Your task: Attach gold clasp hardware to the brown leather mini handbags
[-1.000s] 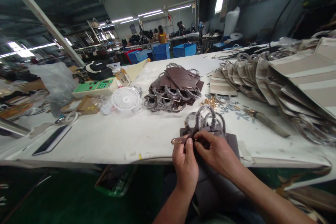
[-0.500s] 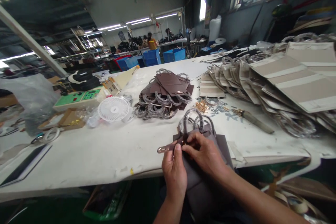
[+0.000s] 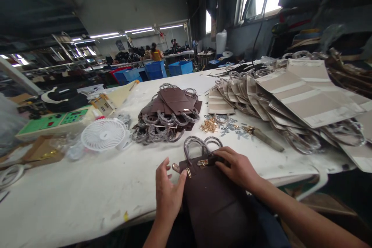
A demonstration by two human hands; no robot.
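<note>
A dark brown handbag (image 3: 215, 197) leans against the table edge in front of me, its two wrapped handles (image 3: 193, 151) pointing up. Gold-coloured hardware (image 3: 202, 162) shows at the top of its front, and a strap end with a metal plate (image 3: 176, 167) sticks out on the left. My left hand (image 3: 169, 190) is open beside that strap, fingers spread and thumb at the bag's upper left edge. With its fingers bent over the upper right corner, my right hand (image 3: 238, 168) grips the bag; part of that corner is hidden.
Brown bag pieces (image 3: 174, 100) with wrapped handles are piled beyond the bag. Beige panels (image 3: 308, 93) are stacked at right, near a handled tool (image 3: 267, 139), small gold fittings (image 3: 209, 125) and grey metal plates (image 3: 231, 128). A white fan (image 3: 103, 135) stands at left.
The hands have moved apart: the left has let go of the strap, and the right has shifted to the bag's upper right corner. The bag's front now shows more; the view has turned right.
</note>
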